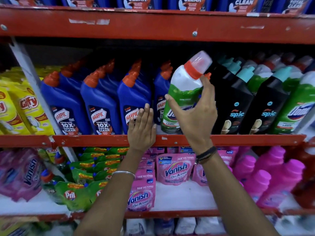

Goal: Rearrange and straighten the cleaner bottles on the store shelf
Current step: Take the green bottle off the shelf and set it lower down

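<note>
Your left hand point(141, 126) lies flat and open, fingers point(146, 111) straight, against the third blue Harpic bottle point(133, 99) at the red shelf edge point(238, 139). Your right hand point(196, 114) wraps its fingers around a green-and-white cleaner bottle point(184, 92), tilted right, its base near the shelf between the Harpic row and the black Spic bottles point(233, 103) behind

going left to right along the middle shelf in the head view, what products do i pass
Yellow Giffy pouches → blue Harpic bottles → green-and-white bottle in the right hand → black Spic bottles → green bottle at the far right.
</note>
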The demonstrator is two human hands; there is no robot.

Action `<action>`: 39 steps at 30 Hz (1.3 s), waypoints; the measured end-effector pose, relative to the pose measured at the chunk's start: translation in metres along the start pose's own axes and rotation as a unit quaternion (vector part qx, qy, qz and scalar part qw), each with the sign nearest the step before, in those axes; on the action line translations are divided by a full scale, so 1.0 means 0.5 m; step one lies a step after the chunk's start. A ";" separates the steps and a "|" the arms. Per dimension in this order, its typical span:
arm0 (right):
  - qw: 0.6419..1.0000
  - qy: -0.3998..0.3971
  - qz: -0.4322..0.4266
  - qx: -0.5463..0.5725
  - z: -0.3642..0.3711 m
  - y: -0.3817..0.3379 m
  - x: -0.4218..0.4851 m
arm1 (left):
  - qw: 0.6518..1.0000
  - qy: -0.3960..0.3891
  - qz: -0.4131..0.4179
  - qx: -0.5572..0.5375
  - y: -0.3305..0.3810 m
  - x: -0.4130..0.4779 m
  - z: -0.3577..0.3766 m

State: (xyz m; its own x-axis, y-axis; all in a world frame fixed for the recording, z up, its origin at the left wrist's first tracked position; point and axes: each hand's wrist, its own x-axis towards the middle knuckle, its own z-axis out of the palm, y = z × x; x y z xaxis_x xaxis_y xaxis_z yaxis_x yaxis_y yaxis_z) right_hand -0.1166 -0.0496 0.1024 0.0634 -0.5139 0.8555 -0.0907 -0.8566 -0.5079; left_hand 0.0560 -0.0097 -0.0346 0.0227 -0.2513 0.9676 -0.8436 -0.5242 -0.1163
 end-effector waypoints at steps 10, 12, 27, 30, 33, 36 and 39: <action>0.994 -0.080 0.077 0.014 -0.107 0.099 -0.177 | 1.000 0.000 0.008 0.014 0.007 -0.004 -0.003; 0.987 -0.116 0.115 -0.002 -0.106 0.140 -0.227 | 1.000 -0.001 0.009 0.014 0.008 -0.004 -0.001; 0.897 -0.292 0.330 -0.039 -0.041 0.334 -0.424 | 1.000 0.001 0.012 0.000 0.007 -0.006 0.003; 0.898 -0.297 0.322 -0.049 -0.041 0.338 -0.424 | 1.000 0.003 0.009 0.002 0.007 -0.009 0.005; 0.899 -0.309 0.306 -0.063 -0.046 0.335 -0.428 | 1.000 0.002 0.006 0.008 0.006 -0.009 0.005; 0.899 -0.321 0.290 -0.071 -0.052 0.330 -0.435 | 1.000 0.000 0.005 0.014 0.005 -0.010 0.004; 0.902 -0.327 0.276 -0.065 -0.063 0.319 -0.429 | 1.000 0.003 0.009 0.017 0.005 -0.009 0.004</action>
State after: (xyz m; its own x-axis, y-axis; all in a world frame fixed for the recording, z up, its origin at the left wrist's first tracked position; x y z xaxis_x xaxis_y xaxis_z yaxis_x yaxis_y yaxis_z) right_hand -0.1761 -0.0746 -0.1587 0.5408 -0.8137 0.2130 -0.4011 -0.4721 -0.7850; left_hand 0.0547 -0.0114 -0.0394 0.0047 -0.2551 0.9669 -0.8256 -0.5466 -0.1402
